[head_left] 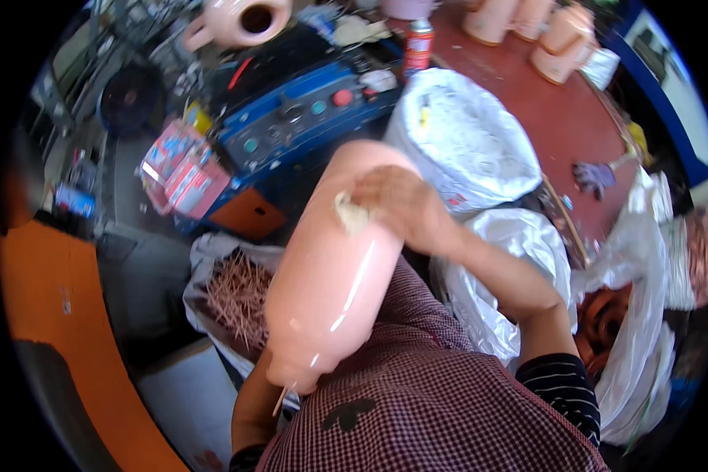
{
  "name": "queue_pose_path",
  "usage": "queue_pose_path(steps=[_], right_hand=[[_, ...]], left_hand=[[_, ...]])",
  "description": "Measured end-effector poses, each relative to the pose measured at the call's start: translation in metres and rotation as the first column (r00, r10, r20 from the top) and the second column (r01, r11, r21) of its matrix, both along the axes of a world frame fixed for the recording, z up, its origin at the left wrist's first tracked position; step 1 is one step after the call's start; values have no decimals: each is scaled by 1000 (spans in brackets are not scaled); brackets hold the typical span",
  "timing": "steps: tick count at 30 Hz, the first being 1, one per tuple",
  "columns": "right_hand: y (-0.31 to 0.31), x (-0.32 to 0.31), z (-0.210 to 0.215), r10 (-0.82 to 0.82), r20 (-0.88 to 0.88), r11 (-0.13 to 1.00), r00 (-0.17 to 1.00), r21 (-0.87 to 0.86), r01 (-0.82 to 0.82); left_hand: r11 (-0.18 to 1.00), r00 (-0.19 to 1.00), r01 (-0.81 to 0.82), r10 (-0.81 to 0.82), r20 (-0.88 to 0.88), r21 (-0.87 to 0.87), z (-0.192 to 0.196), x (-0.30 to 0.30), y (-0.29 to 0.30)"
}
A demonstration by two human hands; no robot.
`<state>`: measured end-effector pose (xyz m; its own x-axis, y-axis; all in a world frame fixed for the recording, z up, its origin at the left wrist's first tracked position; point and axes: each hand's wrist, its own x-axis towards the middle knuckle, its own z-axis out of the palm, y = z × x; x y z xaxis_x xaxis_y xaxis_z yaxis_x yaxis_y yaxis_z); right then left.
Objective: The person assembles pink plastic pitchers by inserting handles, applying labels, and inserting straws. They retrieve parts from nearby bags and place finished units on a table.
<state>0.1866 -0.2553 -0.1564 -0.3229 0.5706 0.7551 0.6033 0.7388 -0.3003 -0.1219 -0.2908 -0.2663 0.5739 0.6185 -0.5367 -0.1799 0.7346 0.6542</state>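
Observation:
A large, glossy pink plastic jug body (330,267) lies slanted in front of my apron, its narrow neck toward me at the lower left. A thin pink strip (280,401) sticks out at the neck. My right hand (397,203), blurred by motion, presses a pale yellowish cloth (352,214) against the upper side of the jug body. My left forearm (253,409) reaches up beside the neck; the left hand itself is hidden behind the jug body, so its fingers do not show.
Beyond stands a blue control panel (299,114) with buttons. White sacks (464,141) are at the right, and a bag of thin pink scraps (232,295) at the left. Pink jugs (562,47), a spray can (418,47) and a purple glove (594,177) rest on the red table (519,102).

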Motion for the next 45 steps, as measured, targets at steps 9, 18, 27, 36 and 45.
queue_pose_path(steps=[9, 18, 27, 36, 45], right_hand=[[20, 201, -32, -683, 196, 693, 703, -127, 709], [97, 197, -62, -615, 320, 692, 721, -221, 688], [197, -163, -22, 283, 141, 942, 949, -229, -247], [289, -257, -39, 425, 268, 902, 865, -212, -377], [277, -262, -41, 299, 87, 874, 950, -424, -236]], left_hand=[[912, 822, 150, 100, -561, 382, 18, -78, -10], [431, 337, 633, 594, -730, 643, 100, -103, -4], [413, 283, 580, 705, -650, 702, 20, -87, -34], [367, 327, 515, 751, -574, 774, 14, -89, -37], [386, 348, 525, 717, -605, 759, 13, -87, -32]])
